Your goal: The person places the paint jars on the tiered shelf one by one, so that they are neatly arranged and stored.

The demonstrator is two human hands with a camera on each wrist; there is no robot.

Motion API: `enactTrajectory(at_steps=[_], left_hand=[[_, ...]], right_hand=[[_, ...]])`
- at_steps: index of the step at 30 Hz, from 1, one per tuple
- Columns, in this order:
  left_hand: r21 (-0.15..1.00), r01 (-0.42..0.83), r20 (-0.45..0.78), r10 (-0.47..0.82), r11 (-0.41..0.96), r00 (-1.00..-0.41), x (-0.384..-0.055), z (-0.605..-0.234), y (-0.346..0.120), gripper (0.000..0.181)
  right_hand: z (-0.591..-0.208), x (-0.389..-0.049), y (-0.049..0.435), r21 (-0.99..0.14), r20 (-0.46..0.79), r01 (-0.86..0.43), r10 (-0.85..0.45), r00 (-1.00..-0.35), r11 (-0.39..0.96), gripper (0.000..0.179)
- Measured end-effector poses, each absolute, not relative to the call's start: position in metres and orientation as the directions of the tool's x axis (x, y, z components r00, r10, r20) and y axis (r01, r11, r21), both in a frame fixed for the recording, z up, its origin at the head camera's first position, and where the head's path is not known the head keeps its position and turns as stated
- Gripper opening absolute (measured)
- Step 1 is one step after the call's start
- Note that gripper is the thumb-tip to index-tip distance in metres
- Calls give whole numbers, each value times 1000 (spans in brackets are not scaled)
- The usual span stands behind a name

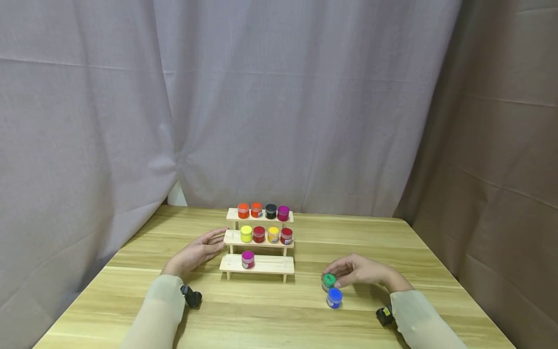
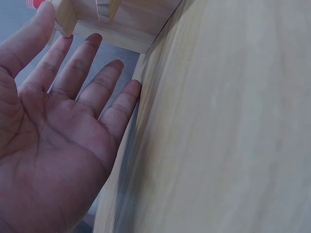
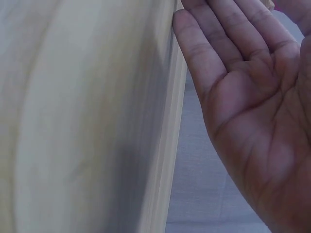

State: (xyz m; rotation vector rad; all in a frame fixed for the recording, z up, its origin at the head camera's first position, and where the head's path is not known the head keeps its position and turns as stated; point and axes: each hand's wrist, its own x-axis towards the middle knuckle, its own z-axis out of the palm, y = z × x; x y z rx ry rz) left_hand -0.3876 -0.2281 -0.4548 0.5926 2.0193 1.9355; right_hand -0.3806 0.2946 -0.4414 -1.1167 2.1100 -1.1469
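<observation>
A three-step wooden stand (image 1: 272, 264) bears small paint jars. My left hand (image 1: 201, 251) is beside its left end, fingers extended and fingertips at the middle step. In the left wrist view the left palm (image 2: 58, 145) faces the camera and holds nothing. My right hand (image 1: 359, 270) has thumb and fingers around a green-lidded paint jar (image 1: 329, 280) on the table. Just in front of that jar stands a blue paint jar (image 1: 334, 298). The right wrist view shows the right palm (image 3: 257, 111), but the green-lidded jar is out of sight there.
Orange, black and magenta jars (image 1: 283, 213) line the top step. Yellow and red jars (image 1: 259, 234) stand on the middle step, and one magenta jar (image 1: 248, 260) on the bottom step. Grey curtains (image 1: 283, 106) hang behind the wooden table (image 1: 261, 320).
</observation>
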Motion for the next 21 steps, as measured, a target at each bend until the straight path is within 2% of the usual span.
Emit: enactTrajectory(at_steps=[9,21], left_hand=[[994,107,82,481,25,-873,-388,-454,-228,63],[995,97,79,474,13,-877,-390,-457,-229,64]], right_hand=[[-439,-378,292,-872,-56,-378,-829,-557,313,38],[-431,-378,283,-814,-4,-458,-793,-610,357,36]])
